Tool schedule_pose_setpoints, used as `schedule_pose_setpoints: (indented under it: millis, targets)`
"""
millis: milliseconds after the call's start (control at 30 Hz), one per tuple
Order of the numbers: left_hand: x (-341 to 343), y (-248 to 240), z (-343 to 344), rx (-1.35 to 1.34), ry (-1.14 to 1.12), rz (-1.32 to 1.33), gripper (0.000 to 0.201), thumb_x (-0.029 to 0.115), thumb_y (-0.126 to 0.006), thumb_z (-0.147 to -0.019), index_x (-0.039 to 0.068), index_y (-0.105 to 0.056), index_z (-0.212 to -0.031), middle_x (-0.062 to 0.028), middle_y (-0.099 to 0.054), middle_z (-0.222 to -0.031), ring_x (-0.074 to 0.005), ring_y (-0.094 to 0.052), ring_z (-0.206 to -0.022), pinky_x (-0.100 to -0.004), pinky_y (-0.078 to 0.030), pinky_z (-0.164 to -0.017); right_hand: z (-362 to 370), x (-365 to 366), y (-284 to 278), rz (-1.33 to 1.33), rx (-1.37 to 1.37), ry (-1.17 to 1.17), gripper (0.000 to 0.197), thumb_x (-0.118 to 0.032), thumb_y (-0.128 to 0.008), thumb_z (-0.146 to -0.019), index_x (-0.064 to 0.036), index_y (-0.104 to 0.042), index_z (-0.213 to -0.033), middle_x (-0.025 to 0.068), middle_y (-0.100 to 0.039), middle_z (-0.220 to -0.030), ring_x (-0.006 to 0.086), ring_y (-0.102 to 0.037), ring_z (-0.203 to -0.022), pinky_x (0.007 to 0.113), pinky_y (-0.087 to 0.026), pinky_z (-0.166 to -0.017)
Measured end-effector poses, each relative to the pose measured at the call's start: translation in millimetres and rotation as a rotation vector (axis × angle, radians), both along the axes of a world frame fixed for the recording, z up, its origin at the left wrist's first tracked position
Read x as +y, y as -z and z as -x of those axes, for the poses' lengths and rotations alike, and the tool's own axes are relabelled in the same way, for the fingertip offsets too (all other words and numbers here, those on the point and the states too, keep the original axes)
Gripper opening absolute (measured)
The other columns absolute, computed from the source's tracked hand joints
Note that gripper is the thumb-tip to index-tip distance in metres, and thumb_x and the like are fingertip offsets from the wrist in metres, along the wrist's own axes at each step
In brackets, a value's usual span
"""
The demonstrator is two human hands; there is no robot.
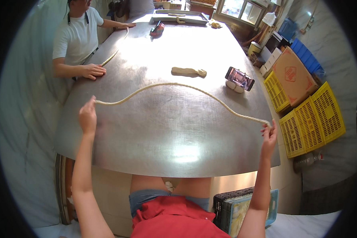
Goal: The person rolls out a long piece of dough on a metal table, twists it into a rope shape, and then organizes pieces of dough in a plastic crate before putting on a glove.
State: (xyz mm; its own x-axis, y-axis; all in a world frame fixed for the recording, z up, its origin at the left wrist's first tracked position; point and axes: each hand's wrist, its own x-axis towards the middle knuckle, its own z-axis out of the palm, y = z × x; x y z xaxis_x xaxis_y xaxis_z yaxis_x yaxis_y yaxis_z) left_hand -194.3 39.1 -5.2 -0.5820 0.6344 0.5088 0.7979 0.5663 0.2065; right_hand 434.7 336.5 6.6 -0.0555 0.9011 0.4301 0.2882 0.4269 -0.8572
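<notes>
A long, thin twisted dough rope arches across the metal table between my two hands. At the table's left side, my left hand pinches one end of it with the fingers closed. Near the right edge, my right hand grips the other end between thumb and fingers. The rope's middle bows away from me. Beyond it lies a thick, pale strip of dough, touched by neither hand.
A phone leans on a pale rounded stand at the right. On the far left a person in a white shirt has both hands at another dough rope. A tray and a red-black object sit farther back. Yellow crates stand right.
</notes>
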Motion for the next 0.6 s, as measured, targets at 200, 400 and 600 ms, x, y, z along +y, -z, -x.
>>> schedule_pose_setpoints:
  millis: [200, 400, 600]
  targets:
    - [-10, 37, -103, 0.128, 0.206, -0.014, 0.032, 0.01, -0.053, -0.093, 0.006, -0.056, -0.125, -0.0126, -0.062, -0.12, -0.0296, -0.058, -0.108, -0.0425, -0.041, -0.102, 42, -120, 63, -0.242, -1.066, 0.016, 0.053, -0.012, -0.046, -0.096, 0.002, -0.033, -0.145, 0.0211, -0.042, -0.145, 0.0358, -0.039, -0.136, 0.047, -0.03, -0.112]
    - [44, 16, -31, -0.443, -0.116, -0.056, 0.021, 0.024, -0.058, -0.092, 0.01, -0.065, -0.107, -0.0104, -0.061, -0.109, -0.0276, -0.058, -0.101, -0.0443, -0.046, -0.083, -1, 30, 80, -0.018, -1.04, 0.659, 0.057, -0.03, -0.049, -0.097, 0.002, -0.035, -0.143, 0.0228, -0.034, -0.149, 0.0362, -0.035, -0.136, 0.049, -0.025, -0.113]
    - [29, 42, -129, -0.091, -0.014, 0.237, 0.069, 0.044, -0.039, -0.098, -0.007, -0.034, -0.143, -0.027, -0.029, -0.151, -0.0375, -0.024, -0.143, -0.0509, -0.015, -0.117, 6, 15, 65, -0.222, -0.981, 0.279, 0.029, -0.023, -0.052, -0.097, -0.004, -0.063, -0.116, 0.0119, -0.06, -0.102, 0.0309, -0.056, -0.095, 0.042, -0.046, -0.084]
